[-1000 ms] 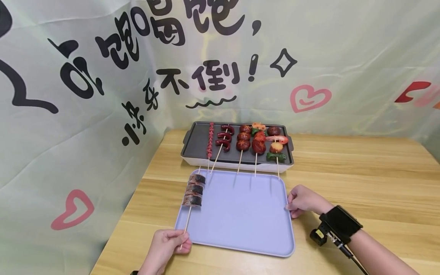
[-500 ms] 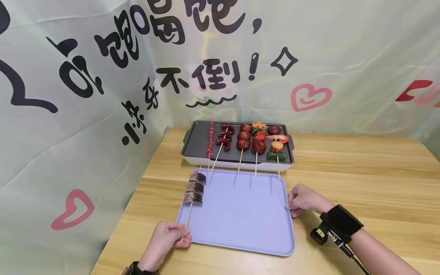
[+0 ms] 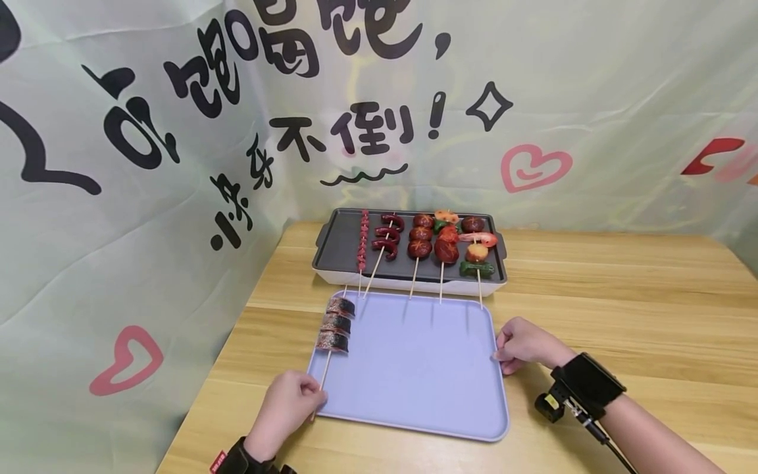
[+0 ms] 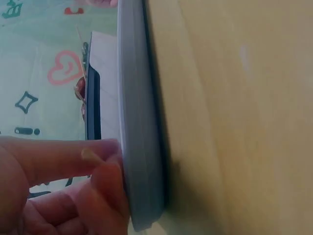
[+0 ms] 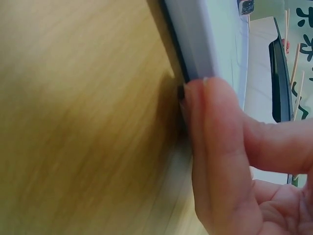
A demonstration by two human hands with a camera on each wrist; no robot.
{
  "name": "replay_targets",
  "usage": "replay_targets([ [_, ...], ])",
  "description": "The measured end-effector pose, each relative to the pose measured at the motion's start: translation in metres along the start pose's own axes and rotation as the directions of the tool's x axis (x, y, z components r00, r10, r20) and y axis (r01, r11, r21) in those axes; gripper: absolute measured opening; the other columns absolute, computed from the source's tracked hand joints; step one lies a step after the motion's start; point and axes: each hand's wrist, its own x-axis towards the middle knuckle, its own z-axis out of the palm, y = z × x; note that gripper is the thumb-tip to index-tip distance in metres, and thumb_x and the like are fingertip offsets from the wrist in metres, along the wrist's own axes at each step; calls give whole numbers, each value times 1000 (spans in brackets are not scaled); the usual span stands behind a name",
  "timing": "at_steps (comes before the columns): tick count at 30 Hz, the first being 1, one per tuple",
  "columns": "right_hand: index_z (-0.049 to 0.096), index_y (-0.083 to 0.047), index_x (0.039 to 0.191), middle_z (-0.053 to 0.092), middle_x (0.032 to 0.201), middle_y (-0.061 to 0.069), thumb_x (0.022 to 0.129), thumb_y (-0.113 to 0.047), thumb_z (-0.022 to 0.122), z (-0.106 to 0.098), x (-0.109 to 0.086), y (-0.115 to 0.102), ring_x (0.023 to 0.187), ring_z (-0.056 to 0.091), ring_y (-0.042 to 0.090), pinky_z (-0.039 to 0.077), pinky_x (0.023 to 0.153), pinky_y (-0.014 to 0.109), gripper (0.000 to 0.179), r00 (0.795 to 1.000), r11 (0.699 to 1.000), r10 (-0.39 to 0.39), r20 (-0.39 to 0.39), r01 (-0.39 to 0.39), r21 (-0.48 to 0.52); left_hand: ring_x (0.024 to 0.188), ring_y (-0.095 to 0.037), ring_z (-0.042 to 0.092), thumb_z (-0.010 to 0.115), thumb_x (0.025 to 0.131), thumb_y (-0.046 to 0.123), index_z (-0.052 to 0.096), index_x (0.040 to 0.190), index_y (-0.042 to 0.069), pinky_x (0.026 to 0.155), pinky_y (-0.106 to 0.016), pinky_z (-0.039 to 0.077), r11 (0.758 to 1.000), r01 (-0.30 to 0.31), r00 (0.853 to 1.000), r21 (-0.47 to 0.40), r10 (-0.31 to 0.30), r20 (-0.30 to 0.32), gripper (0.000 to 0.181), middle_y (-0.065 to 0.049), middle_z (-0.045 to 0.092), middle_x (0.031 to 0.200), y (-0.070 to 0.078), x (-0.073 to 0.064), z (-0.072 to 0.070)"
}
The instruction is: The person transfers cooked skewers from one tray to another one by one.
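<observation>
My left hand point(image 3: 291, 403) pinches the bare stick of a skewer at the front left corner of a lilac tray point(image 3: 414, 368). Three dark-skinned, roll-like pieces point(image 3: 335, 324) on this skewer lie along the tray's left side, and its tip reaches past the far rim. Up close in the left wrist view, the stick's end point(image 4: 90, 155) pokes out between thumb and finger, right at the tray's rim point(image 4: 139, 112). On the opposite side my right hand point(image 3: 526, 345) grips the tray's right rim. Its fingers point(image 5: 222, 152) press against the tray edge point(image 5: 195, 44) in the right wrist view.
Behind the tray stands a grill pan point(image 3: 337, 247) bearing several skewers, among them mushrooms point(image 3: 420, 249) and curled dark-red pieces point(image 3: 386, 245). Their sticks overhang the tray's far edge. A printed cloth point(image 3: 622, 99) closes off the back and left of the wooden table point(image 3: 622, 289).
The skewer's stick end has moved slightly away from me and the left hand has turned more palm-down over it. The right hand and the tray have stayed about where they were.
</observation>
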Motion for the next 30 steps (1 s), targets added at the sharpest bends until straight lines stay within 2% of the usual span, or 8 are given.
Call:
replay_targets([
  [3, 50, 2, 65, 52, 56, 6, 72, 8, 59, 0, 0, 1, 50, 57, 15, 55, 53, 30, 13, 1000, 1000, 1, 0, -1, 0, 51, -11, 42, 69, 64, 7, 59, 58, 9, 52, -28, 40, 997, -14, 1000, 78, 15, -13, 12, 2, 51, 54, 2, 1, 0],
  [7, 50, 2, 65, 52, 56, 6, 72, 8, 59, 0, 0, 1, 50, 57, 15, 56, 53, 30, 13, 1000, 1000, -3, -3, 3, 6, 52, -12, 42, 70, 63, 7, 56, 59, 9, 52, -29, 39, 992, -16, 1000, 123, 17, -4, 14, 2, 49, 54, 5, 2, 0],
  [21, 50, 2, 65, 53, 56, 6, 73, 8, 59, -1, 0, 1, 50, 57, 15, 56, 53, 30, 13, 1000, 1000, -8, -2, 8, 2, 49, -12, 40, 70, 62, 7, 52, 56, 9, 51, -28, 37, 988, -17, 1000, 153, 14, 24, 19, 3, 46, 52, 5, 5, 0],
  [30, 50, 2, 65, 52, 55, 5, 73, 8, 59, -1, 0, 1, 50, 57, 15, 55, 52, 30, 13, 1000, 1000, -6, 4, 6, 9, 49, -14, 39, 73, 61, 11, 47, 53, 10, 50, -28, 34, 975, -6, 997, 222, -10, 71, 27, 2, 43, 52, 10, 9, -4],
])
